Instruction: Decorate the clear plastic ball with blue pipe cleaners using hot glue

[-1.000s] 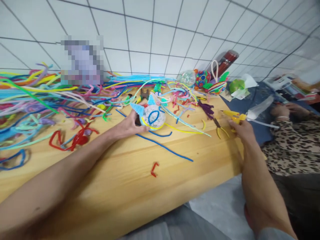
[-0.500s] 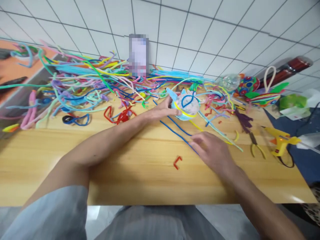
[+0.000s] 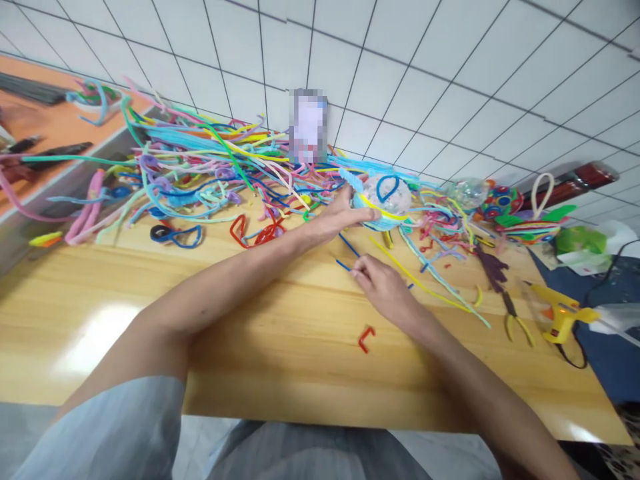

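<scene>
My left hand (image 3: 345, 217) is wrapped round the near left side of a whitish, clear-looking ball (image 3: 400, 198). Pipe cleaners trim this ball: a blue loop on top, a yellow band, light blue below and a light blue fin-like piece at its left. Closer to me, my right hand (image 3: 383, 283) is closed, with thumb and fingertips pinched on a blue pipe cleaner (image 3: 343, 265) lying at the table. Another blue length (image 3: 349, 244) shows just above those fingers. A yellow pipe cleaner (image 3: 423, 281) lies to the right of the hand.
Heaped pipe cleaners (image 3: 200, 180) line the back of the wooden table (image 3: 280, 333). A phone (image 3: 309, 127) leans on the tiled wall. Pliers (image 3: 513, 317) and a yellow glue gun (image 3: 563, 310) lie at right. A bent red piece (image 3: 367, 339) sits near the front.
My right hand has moved left and up along the blue pipe cleaners and closed nearer their ends. My left hand still holds the ball. The whole view has shifted slightly.
</scene>
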Demonstrator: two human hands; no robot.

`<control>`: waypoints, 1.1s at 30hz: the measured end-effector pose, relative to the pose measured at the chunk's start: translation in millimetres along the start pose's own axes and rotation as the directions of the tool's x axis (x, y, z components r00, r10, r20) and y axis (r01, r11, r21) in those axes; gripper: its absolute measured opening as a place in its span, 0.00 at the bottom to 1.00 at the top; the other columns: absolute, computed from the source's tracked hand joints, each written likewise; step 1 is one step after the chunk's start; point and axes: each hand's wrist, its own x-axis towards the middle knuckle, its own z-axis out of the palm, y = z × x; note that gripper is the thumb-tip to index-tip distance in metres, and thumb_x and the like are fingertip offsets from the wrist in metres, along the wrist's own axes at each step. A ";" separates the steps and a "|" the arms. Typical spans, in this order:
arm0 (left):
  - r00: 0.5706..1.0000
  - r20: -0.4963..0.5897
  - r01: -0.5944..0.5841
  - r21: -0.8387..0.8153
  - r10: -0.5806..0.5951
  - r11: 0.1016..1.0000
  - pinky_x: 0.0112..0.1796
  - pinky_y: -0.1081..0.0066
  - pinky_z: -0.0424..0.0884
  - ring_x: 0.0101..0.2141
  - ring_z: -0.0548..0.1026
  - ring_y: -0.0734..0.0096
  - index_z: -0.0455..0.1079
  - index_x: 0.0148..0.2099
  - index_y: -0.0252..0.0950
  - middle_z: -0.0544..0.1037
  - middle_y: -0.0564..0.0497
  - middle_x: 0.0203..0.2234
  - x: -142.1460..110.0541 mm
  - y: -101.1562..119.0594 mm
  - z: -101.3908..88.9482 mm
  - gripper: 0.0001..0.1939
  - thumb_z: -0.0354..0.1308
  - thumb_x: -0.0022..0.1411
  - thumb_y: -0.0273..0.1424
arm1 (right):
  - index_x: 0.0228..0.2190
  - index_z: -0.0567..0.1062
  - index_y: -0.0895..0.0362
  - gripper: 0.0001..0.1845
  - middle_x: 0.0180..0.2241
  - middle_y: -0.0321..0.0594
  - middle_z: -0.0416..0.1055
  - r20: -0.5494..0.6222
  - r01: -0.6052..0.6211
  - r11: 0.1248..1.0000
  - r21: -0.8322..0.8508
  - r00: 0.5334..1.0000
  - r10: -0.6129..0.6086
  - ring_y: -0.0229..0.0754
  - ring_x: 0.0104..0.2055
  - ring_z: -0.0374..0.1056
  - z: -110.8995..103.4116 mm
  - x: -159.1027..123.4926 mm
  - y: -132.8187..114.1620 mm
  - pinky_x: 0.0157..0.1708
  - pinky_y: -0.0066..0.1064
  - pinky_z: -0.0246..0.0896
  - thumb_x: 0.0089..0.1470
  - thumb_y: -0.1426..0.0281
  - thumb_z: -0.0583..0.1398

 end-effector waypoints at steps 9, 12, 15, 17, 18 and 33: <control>0.978 0.163 0.131 -0.007 -0.128 0.991 0.74 0.38 0.62 0.73 0.66 0.33 0.53 0.80 0.36 0.67 0.31 0.73 -24.1 -24.9 24.8 0.68 0.80 0.44 0.49 | 0.40 0.80 0.50 0.06 0.27 0.31 0.74 -0.466 0.029 0.915 0.403 0.867 0.177 0.38 0.25 0.67 -56.8 -41.2 40.3 0.26 0.31 0.61 0.63 0.62 0.68; 0.970 0.177 0.167 0.014 -0.167 0.986 0.75 0.36 0.60 0.74 0.65 0.31 0.54 0.80 0.40 0.67 0.35 0.74 -29.5 -34.8 28.3 0.68 0.81 0.43 0.52 | 0.36 0.80 0.50 0.07 0.28 0.32 0.76 -0.530 0.044 0.938 0.343 0.834 0.155 0.39 0.27 0.68 -51.4 -36.9 44.3 0.28 0.33 0.62 0.62 0.61 0.69; 0.967 0.200 0.158 0.024 -0.160 0.987 0.75 0.37 0.60 0.74 0.65 0.31 0.55 0.80 0.43 0.69 0.37 0.73 -31.5 -38.2 28.8 0.67 0.81 0.45 0.54 | 0.33 0.80 0.51 0.07 0.31 0.35 0.79 -0.558 0.044 0.961 0.274 0.821 0.121 0.41 0.31 0.71 -42.9 -34.6 44.7 0.33 0.35 0.66 0.61 0.61 0.68; 0.965 0.221 0.142 0.001 -0.138 0.990 0.74 0.39 0.62 0.73 0.67 0.33 0.55 0.81 0.44 0.70 0.37 0.72 -31.7 -38.5 29.0 0.68 0.80 0.45 0.55 | 0.32 0.80 0.51 0.07 0.31 0.36 0.80 -0.555 0.042 0.961 0.274 0.823 0.122 0.42 0.31 0.72 -38.6 -33.8 45.1 0.33 0.35 0.66 0.60 0.62 0.68; 0.964 0.230 0.138 -0.010 -0.132 0.990 0.74 0.39 0.63 0.73 0.68 0.33 0.54 0.81 0.44 0.71 0.37 0.72 -31.7 -38.3 29.1 0.68 0.80 0.45 0.56 | 0.32 0.80 0.51 0.07 0.31 0.36 0.80 -0.552 0.042 0.958 0.284 0.824 0.128 0.42 0.31 0.71 -36.9 -33.3 45.5 0.33 0.35 0.65 0.60 0.62 0.68; 0.960 0.213 0.182 0.026 -0.183 0.983 0.72 0.39 0.67 0.70 0.72 0.34 0.52 0.81 0.44 0.72 0.37 0.70 -34.9 -31.8 29.9 0.67 0.80 0.48 0.54 | 0.32 0.78 0.50 0.09 0.30 0.34 0.77 -0.517 0.026 0.932 0.362 0.837 0.177 0.41 0.32 0.68 -18.2 -27.6 49.0 0.34 0.35 0.62 0.62 0.61 0.67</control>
